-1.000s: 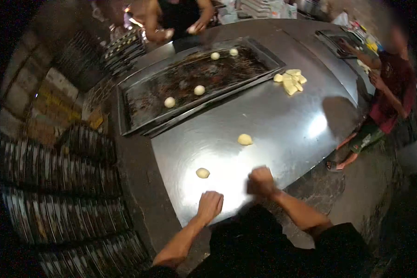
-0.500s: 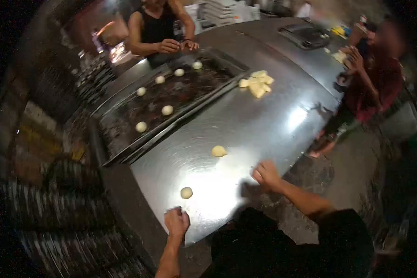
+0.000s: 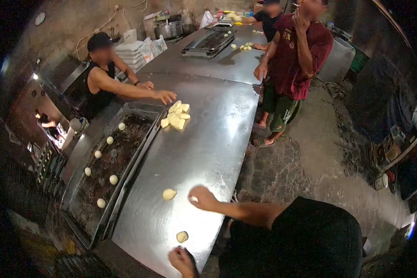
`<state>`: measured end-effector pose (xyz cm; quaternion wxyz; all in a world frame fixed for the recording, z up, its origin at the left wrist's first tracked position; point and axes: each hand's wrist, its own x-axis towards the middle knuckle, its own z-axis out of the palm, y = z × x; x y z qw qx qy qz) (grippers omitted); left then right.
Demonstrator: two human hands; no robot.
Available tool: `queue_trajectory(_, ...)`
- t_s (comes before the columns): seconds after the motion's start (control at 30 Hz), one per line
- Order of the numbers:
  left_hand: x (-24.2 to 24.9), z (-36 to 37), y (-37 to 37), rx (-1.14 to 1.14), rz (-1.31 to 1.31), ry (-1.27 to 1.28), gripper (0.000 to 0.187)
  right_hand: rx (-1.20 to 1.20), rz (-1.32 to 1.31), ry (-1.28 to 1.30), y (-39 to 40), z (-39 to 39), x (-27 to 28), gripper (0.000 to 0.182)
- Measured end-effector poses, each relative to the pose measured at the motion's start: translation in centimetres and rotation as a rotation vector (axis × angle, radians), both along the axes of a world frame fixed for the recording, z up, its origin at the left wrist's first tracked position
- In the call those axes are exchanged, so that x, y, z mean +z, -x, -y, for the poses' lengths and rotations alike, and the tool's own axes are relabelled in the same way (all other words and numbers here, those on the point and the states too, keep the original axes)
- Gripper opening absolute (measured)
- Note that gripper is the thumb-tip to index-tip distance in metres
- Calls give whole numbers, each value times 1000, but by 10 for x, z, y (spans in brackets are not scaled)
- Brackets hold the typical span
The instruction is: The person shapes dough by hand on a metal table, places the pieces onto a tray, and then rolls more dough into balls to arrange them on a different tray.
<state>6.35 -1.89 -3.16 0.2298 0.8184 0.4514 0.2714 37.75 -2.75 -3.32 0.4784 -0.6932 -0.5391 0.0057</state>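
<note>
Near the front of the metal table lies a dough ball. Just below it is my left hand, its fingers curled in and the palm hidden. Farther up the table, my right hand is closed over the bright tabletop, with a small pale spot at its fingers that I cannot identify. To its left rests a second dough piece, rounded with a slight point. Neither hand visibly touches these two pieces.
A long dark tray with several dough balls runs along the left. A co-worker's hand reaches over a pile of cut dough. Another person stands at the right edge; a second tray lies farther back.
The view has swung, showing more of the far table and right-hand floor. The co-worker's arm now stretches to the dough pile. Both my hands remain curled near the two dough pieces.
</note>
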Motion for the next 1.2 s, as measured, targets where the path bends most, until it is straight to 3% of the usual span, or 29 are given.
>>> queue_trajectory(0.03, 8, 4, 9, -213, -115, -260, 17, 110, -65, 139, 13, 21, 3, 15)
queue_trajectory(0.07, 56, 12, 8, -191, -212, -6, 24, 366, 236, 310, 5, 39, -8, 15)
queue_trajectory(0.13, 30, -14, 38, -104, -377, -21, 23, 479, 176, 42, -33, 68, -1, 18)
queue_trajectory(0.17, 9, -24, 48, 124, -388, 118, 34, 329, 214, 194, -47, 65, 5, 18)
queue_trajectory(0.2, -4, -34, 39, 220, -146, 45, 21, 182, 247, 344, -60, 60, 19, 19)
queue_trajectory(0.23, -7, -37, 21, 323, 88, -25, 14, 30, 204, 246, -58, 39, 26, 15)
queue_trajectory(0.27, -14, -39, 0, 449, 376, 235, 9, -101, 153, 155, -43, 19, 28, 12)
queue_trajectory(0.3, 15, -22, -31, 485, 544, 284, 16, -44, 136, 165, -26, 17, 21, 12)
queue_trajectory(0.33, 61, 7, -47, 370, 560, 460, 26, 13, 83, 91, -10, 13, 14, 8)
queue_trajectory(0.37, 49, 25, -40, 265, 325, 414, 35, 82, 22, 15, 9, 7, 12, 7)
queue_trajectory(0.4, 29, 39, -17, 56, 248, 309, 43, 244, -45, 137, 22, 30, 15, 10)
queue_trajectory(0.43, 41, 46, -9, -85, 81, 75, 48, 404, 48, -30, 18, 45, -12, 7)
queue_trajectory(0.47, 41, 47, 5, -139, 3, 35, 53, 400, 8, 277, 10, 55, -21, 8)
queue_trajectory(0.5, 49, 45, 10, -54, 3, 142, 55, 551, -145, 116, -6, 68, 10, 15)
queue_trajectory(0.53, 59, 42, 10, 24, 17, 255, 57, 627, -31, 447, -21, 55, 28, 19)
queue_trajectory(0.57, 67, 38, 10, 128, 164, 425, 59, 525, -60, 513, -19, 33, 55, 27)
queue_trajectory(0.6, 75, 26, 8, 223, 322, 582, 61, 264, -537, 765, -10, -7, 111, 37)
queue_trajectory(0.63, 97, 13, 4, 266, 494, 613, 67, 233, -831, 777, -4, -49, 189, 39)
queue_trajectory(0.67, 113, -3, 4, 315, 434, 505, 69, 365, -734, 246, -21, -93, 159, 32)
queue_trajectory(0.73, 128, -50, 12, 396, 463, 422, 70, 344, -426, -186, -33, -188, 206, 31)
queue_trajectory(0.8, 145, -107, 12, 424, 555, 231, 70, 178, -359, -353, -43, -269, 222, 31)
queue_trajectory(0.83, 154, -139, 12, 418, 579, 143, 69, 191, -374, -351, -44, -299, 213, 31)
queue_trajectory(0.87, 164, -174, 11, 408, 602, 55, 68, 158, -220, -233, -44, -331, 188, 29)
queue_trajectory(0.9, 175, -208, 11, 438, 512, -1, 65, 123, -63, -113, -45, -361, 155, 27)
queue_trajectory(0.93, 184, -241, 10, 463, 426, -52, 63, 242, 104, 266, -60, -389, 99, 27)
queue_trajectory(1.0, 183, -309, 13, 505, 194, -240, 59, 347, 296, 732, -50, -376, 99, 36)
queue_trajectory(1.07, 148, -367, 27, 482, 171, -201, 56, 349, 106, 158, -46, -359, 75, 33)
queue_trajectory(1.13, 100, -415, 58, 489, -70, 281, 54, 418, -64, 89, -36, -305, 106, 29)
queue_trajectory(1.2, 124, -405, 41, 391, -580, 330, 49, 470, -141, 117, -48, -252, 117, 27)
